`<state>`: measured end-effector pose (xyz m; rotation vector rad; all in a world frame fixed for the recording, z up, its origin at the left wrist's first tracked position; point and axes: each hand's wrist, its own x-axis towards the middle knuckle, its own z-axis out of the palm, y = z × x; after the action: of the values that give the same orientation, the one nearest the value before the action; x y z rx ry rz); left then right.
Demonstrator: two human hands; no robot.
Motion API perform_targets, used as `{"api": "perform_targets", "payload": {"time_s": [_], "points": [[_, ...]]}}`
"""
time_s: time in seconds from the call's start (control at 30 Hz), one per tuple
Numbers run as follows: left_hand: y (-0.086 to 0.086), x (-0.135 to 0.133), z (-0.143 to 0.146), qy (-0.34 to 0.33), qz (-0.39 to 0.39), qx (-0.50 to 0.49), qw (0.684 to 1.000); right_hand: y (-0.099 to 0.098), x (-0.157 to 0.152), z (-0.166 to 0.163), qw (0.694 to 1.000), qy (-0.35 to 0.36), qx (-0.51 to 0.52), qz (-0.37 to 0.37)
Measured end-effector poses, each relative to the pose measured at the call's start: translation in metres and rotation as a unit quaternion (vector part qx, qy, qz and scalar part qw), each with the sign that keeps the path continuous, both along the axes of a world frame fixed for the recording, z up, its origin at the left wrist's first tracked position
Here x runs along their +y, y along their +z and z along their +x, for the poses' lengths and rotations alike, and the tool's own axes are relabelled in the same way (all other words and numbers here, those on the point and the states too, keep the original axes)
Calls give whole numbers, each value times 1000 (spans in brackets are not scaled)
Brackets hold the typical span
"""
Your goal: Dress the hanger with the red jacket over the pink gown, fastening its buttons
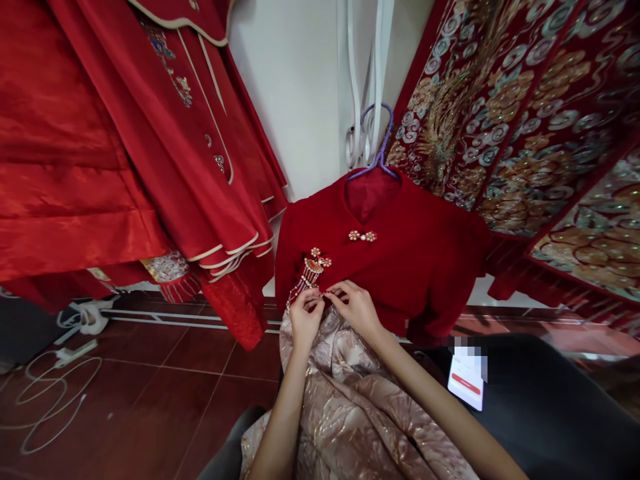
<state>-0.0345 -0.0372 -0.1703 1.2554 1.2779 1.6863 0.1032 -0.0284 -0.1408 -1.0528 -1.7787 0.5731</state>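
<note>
A dark red top (400, 267) hangs in front of me on a purple wire hanger (383, 153). Beaded flower fasteners (363, 236) join at its neck. On its left side sits a jewelled fan-shaped ornament (313, 267) with bead tassels. Just below that ornament, my left hand (306, 317) and my right hand (355, 307) meet at the top's lower front, thumbs and fingers pinched together. Something tiny lies between the fingertips, too small to make out. Under my hands, a shiny pinkish-beige brocade cloth (360, 407) covers my lap.
Red garments (200, 133) with pale piping hang at the left, and a heavily embroidered robe (505, 127) at the right. A lit phone (466, 377) lies on a dark seat (560, 413). White cables (55, 393) trail over the red tiled floor (165, 400).
</note>
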Motion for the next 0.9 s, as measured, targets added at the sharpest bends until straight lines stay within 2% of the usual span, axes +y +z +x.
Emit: {"api": "perform_targets", "payload": {"time_s": [0.13,0.33,0.53,0.7,0.9], "points": [[1,-1,1,-7,-8,-31,999,0,2,-1,1000,-17,-22,10],[0,-1,-1,6,-24,-27,999,-3,2,-1,1000,-13,-13,13],[0,-1,-5,-1,-21,8,1000,-5,3,-1,999,-16,-12,28],[-5,-4,-4,-2,13,62,998,-6,1,-9,998,-59,-15,24],[-6,-11,-3,101,57,106,988,-6,-22,-9,994,-104,19,-12]]}}
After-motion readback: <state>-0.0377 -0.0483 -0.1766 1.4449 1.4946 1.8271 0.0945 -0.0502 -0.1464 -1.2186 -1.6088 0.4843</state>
